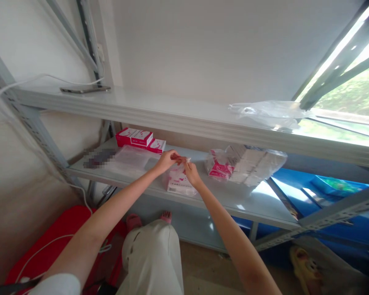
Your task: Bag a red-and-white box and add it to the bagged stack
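Both hands, left hand [167,159] and right hand [191,172], pinch with narrow fingers the top of a clear packet [178,180] standing at the shelf [252,200] edge. A hard tug could tear the film or tip the packet off.

Count, head view.

Hands: 2, the left hand [167,159] and the right hand [191,173], both at one bagged packet [178,183] on the near edge of the lower shelf [252,200].

Shelf boards in view: 2, the lower one and the upper shelf [160,110].

Pink-and-white boxes [140,139], far left on the lower shelf: 3 visible, two side by side and one just right of them.

Clear-wrapped bundles [246,164], right on the lower shelf: 1; the box count inside cannot be told.

Flat clear bags [135,157] on the lower shelf: 1.

Crumpled clear bags [267,112] on the upper shelf, right: 1.

Phones [84,89] on the upper shelf, far left: 1, with 1 white cable [43,78].

Yellow slippers [306,266] on the floor, near right: 1.
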### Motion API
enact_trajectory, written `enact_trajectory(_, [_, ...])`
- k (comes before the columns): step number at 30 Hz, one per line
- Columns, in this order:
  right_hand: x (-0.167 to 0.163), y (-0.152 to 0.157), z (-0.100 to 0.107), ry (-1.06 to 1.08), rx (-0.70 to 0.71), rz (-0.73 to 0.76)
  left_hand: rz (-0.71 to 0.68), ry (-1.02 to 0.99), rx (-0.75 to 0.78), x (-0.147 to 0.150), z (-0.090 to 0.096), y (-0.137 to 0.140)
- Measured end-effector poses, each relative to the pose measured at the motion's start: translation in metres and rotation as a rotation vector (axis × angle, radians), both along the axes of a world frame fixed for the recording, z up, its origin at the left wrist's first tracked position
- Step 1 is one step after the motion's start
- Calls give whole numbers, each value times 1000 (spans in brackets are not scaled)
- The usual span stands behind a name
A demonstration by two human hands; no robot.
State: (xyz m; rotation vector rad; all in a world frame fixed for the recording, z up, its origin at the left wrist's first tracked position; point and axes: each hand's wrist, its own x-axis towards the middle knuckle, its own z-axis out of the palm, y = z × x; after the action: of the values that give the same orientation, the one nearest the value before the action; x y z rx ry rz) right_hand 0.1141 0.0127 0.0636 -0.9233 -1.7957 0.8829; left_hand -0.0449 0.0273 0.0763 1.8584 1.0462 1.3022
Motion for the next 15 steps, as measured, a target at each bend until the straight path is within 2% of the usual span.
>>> enact_trajectory(3, [2, -5, 2, 20, -11, 14, -27, -37, -46, 2, -4, 3])
enact_trajectory(6, [4, -6, 0, 33, -26, -11, 55, -9, -55, 5, -3, -4])
enact_trajectory(11, [3, -5, -3, -4, -25, -87, 162, -20, 85, 10, 1, -21])
enact_trajectory(15, [2, -8, -11, 165, -56, -103, 245, -54, 145, 9, -2, -28])
